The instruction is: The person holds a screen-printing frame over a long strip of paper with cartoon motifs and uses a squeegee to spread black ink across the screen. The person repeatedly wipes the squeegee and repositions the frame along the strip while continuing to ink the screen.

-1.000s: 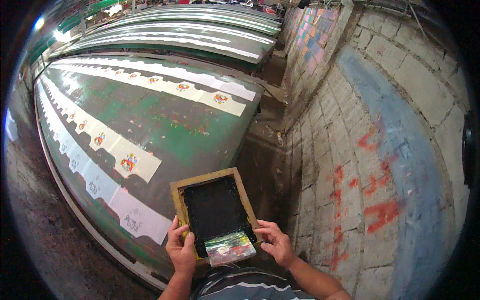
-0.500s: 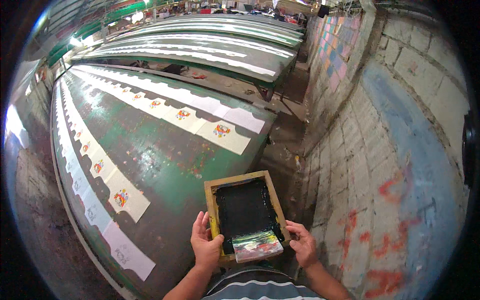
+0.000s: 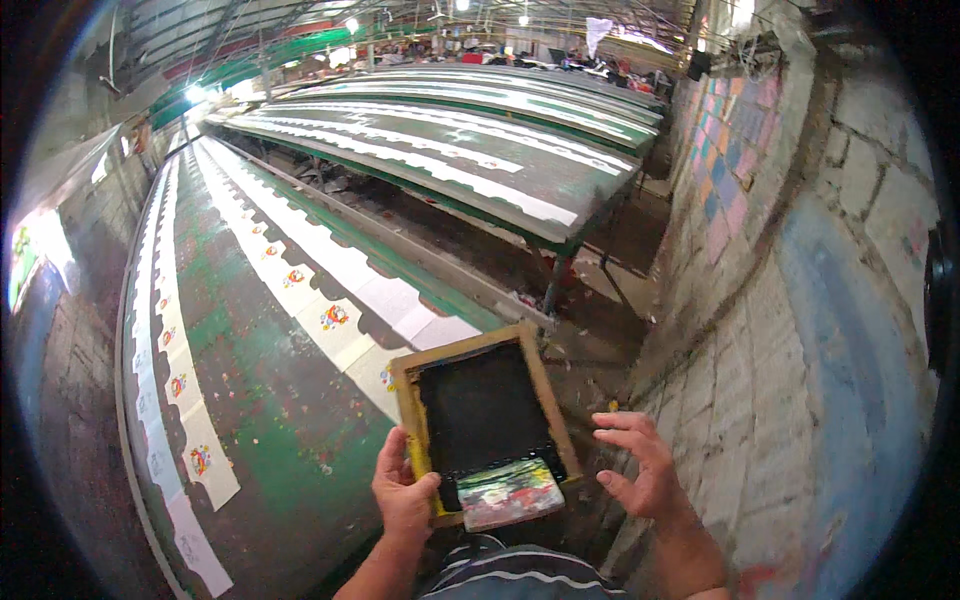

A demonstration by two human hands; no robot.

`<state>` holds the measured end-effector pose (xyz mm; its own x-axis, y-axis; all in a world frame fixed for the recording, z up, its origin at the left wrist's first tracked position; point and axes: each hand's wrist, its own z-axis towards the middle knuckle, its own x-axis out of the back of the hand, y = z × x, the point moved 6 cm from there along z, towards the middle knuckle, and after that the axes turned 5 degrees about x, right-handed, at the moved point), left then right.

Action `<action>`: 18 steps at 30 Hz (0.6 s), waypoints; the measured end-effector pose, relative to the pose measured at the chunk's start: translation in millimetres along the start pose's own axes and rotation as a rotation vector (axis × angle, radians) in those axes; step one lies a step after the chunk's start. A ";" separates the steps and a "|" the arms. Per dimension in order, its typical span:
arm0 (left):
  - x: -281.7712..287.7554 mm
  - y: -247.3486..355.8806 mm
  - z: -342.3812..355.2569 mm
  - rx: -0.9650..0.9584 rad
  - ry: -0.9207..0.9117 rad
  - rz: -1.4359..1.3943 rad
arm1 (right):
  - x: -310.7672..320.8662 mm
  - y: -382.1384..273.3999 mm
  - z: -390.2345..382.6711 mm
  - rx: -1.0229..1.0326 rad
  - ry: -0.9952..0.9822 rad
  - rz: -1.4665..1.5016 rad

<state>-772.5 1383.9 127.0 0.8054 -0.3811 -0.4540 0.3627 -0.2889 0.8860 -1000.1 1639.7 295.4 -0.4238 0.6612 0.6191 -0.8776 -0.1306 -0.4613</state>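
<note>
A screen-printing frame (image 3: 466,347) with wooden sides is held up before me. Its inside is covered in black ink (image 3: 482,408). Yellow stains mark its left side, where my left hand (image 3: 404,492) grips the lower corner, thumb on top. A paint-smeared squeegee (image 3: 511,494) rests inside the frame's near end, streaked with green, white and red. To the right of the frame, my right hand (image 3: 645,472) is apart from it, fingers spread and holding nothing.
On my left runs a long green printing table (image 3: 290,470) with rows of pale fabric pieces (image 3: 210,460), some bearing colourful prints. More long tables (image 3: 540,222) stand beyond a gap. A rough block wall (image 3: 720,340) rises close on my right.
My right hand has let go of the frame's right side and opened beside it. The view has turned left and up, showing more of the tables' far ends and the roof.
</note>
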 end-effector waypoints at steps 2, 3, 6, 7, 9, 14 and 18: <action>-6.3 -4.3 29.6 -0.001 0.100 -0.016 | 8.7 -2.8 61.0 0.299 -0.103 -0.008; -12.8 -6.9 43.4 -0.035 0.095 -0.028 | 6.6 -4.3 84.5 0.435 -0.171 -0.020; -31.0 -20.1 77.8 -0.096 0.145 -0.060 | 2.0 -5.7 134.1 0.807 -0.219 0.012; -37.3 -28.1 91.9 -0.090 0.185 -0.049 | -0.5 -2.1 144.1 0.889 -0.224 0.007; -56.9 -43.0 121.2 -0.115 0.220 -0.067 | -14.8 15.5 169.3 1.001 -0.215 0.034; -135.0 -75.1 201.0 -0.074 0.267 -0.088 | -26.7 72.1 225.7 1.107 -0.081 0.230; -201.5 -77.9 252.3 -0.056 0.252 -0.078 | -27.2 97.3 248.5 1.215 -0.031 0.374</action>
<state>-1081.3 1261.6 125.7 0.8630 -0.1267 -0.4891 0.4476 -0.2572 0.8564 -1129.6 1425.4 391.5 -0.6793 0.4226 0.6000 -0.3370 -0.9059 0.2565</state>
